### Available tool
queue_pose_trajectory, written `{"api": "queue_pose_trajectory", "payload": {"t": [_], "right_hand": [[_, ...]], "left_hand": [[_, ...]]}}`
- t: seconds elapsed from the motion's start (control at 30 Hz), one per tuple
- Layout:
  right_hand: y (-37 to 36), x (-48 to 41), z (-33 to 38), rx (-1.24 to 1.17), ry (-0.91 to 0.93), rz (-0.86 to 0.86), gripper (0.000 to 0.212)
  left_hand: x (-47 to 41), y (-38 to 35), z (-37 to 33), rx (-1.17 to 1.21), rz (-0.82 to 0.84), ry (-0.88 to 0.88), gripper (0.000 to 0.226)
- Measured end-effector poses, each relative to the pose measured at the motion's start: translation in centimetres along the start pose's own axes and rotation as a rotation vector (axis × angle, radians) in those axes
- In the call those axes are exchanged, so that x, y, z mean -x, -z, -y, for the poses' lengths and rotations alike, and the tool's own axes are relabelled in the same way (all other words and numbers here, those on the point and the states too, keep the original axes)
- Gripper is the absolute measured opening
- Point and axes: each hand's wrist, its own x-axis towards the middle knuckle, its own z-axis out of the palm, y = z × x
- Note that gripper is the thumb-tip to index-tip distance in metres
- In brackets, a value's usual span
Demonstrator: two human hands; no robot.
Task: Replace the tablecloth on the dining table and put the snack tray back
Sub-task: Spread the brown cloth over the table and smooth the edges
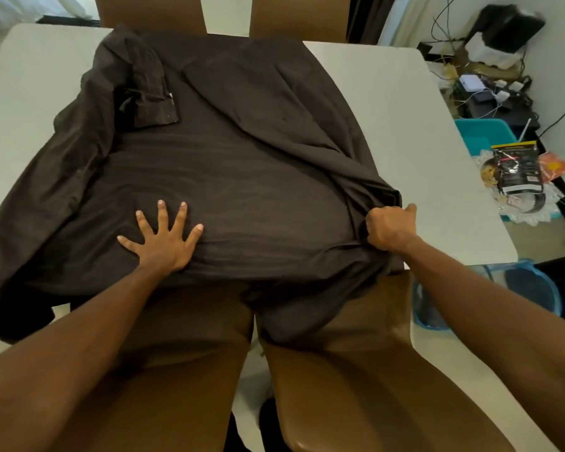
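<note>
From my feed: the dark brown tablecloth (242, 141) lies rumpled across the middle of the white bench (405, 125), its near edge hanging over two brown chairs (372, 386). Left hand (163, 241) is flat on it with fingers spread, and right hand (388, 228) grips a bunched-up edge. The snack tray (535, 210) sits just past the bench's right side.

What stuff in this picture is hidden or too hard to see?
Head view:
- Table middle: under the cloth.
- Right hand fingers: curled into the cloth.
- Snack tray: mostly covered by packets; their print is too small.
- Far chairs: tops cut off by the upper edge.
</note>
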Motion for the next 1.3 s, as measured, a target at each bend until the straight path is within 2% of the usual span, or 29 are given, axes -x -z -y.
{"api": "queue_pose_trajectory", "payload": {"t": [0.07,0.2,0.27,0.4,0.5,0.6,0.73,0.8,0.97,1.13,1.2,1.3], "right_hand": [[-0.2,-0.5,-1.0,-0.172,0.008,-0.052,0.012],[-1.1,-0.9,-0.1,-0.434,0.072,-0.378,0.038],[-1.1,-1.4,1.3,-0.435,0.088,-0.398,0.053],[-0.6,-3.4,3.9,-0.366,0.115,-0.261,0.067],[-0.2,-5.1,5.7,-0.400,0.076,-0.169,0.064],[0.8,-6.2,7.7,-0.440,0.059,-0.259,0.058],[3.8,-8.4,12.5,-0.498,0.238,-0.367,0.057],[5.7,-9.8,15.3,-0.514,0.290,-0.359,0.061],[9.3,-15.9,21.7,-0.576,0.268,-0.241,0.074],[11.8,-22.8,26.4,-0.533,0.203,-0.251,0.071],[12.3,-25.4,27.9,-0.525,0.134,-0.297,0.065],[12.7,-27.5,29.1,-0.503,0.111,-0.359,0.055]], "left_hand": [[0.0,0.0,-0.1,-0.004,0.006,0.011,0.074],[0.2,0.1,-1.6,0.028,-0.072,-0.007,0.072],[0.4,0.3,-2.5,0.071,-0.118,-0.029,0.069],[0.3,1.3,-4.3,0.068,-0.158,-0.131,0.060],[-0.1,2.3,-5.1,0.011,-0.136,-0.269,0.052],[-0.6,3.3,-5.2,0.051,-0.110,-0.385,0.046],[-2.3,5.2,-3.7,0.067,-0.190,-0.406,0.042],[-3.9,6.6,-2.3,0.059,-0.242,-0.386,0.041],[-10.9,11.3,1.6,0.109,-0.440,-0.348,0.044],[-19.4,16.6,4.0,0.055,-0.643,-0.257,0.067],[-23.2,18.4,4.3,0.072,-0.611,-0.169,0.079],[-26.9,19.5,4.5,0.136,-0.426,-0.034,0.094]]}}
